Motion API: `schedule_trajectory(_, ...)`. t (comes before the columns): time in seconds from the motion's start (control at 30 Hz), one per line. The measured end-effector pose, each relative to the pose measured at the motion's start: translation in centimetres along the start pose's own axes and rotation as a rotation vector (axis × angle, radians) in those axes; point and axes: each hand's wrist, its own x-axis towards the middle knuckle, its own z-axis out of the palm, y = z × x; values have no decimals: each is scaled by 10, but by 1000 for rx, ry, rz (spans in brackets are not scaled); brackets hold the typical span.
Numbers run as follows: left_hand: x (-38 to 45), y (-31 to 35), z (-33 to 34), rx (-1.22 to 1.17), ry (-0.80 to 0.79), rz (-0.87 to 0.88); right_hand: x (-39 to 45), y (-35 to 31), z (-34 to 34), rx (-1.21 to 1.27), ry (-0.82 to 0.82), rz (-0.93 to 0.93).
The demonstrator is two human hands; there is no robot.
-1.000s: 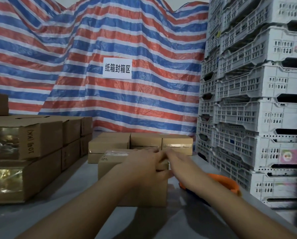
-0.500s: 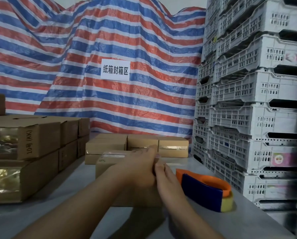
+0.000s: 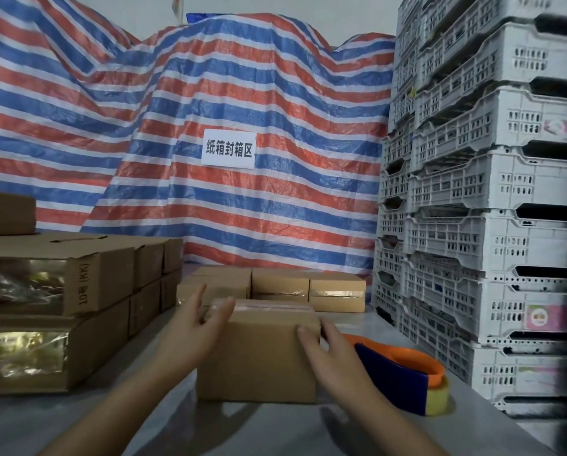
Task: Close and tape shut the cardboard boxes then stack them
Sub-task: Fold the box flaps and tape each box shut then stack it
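The scene is viewed from head height (a single wide-angle view), faced forward and slightly down, close over the table (image 3: pixel 163 419).

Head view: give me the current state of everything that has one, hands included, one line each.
Near box: closed, tape strip along its top, standing on the table.
Left hand: open, fingers at the box's left top corner.
Right hand: open, fingers against the box's right side.
Tape dispenser: set down on the table, right of the box, unheld.
Boxes at left: closed, stacked.
White crates: stacked.
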Motion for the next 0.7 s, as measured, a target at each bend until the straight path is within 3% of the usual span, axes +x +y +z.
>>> schedule_trajectory(0.23, -19, -27, 11, -321, -48, -144, -4, 16, 16, 149, 44, 3)
schedule_trajectory(0.4, -6, -27, 15, -142, 92, -121, 6, 16, 14, 65, 75, -21)
schedule_trajectory(0.57, 29, -10, 27, -187, 226, -217, 48, 6, 0, -128, 125, -29)
schedule_trajectory(0.7, 62, -17, 41, -131, 41, -258, 92, 3, -15, -328, 108, 46)
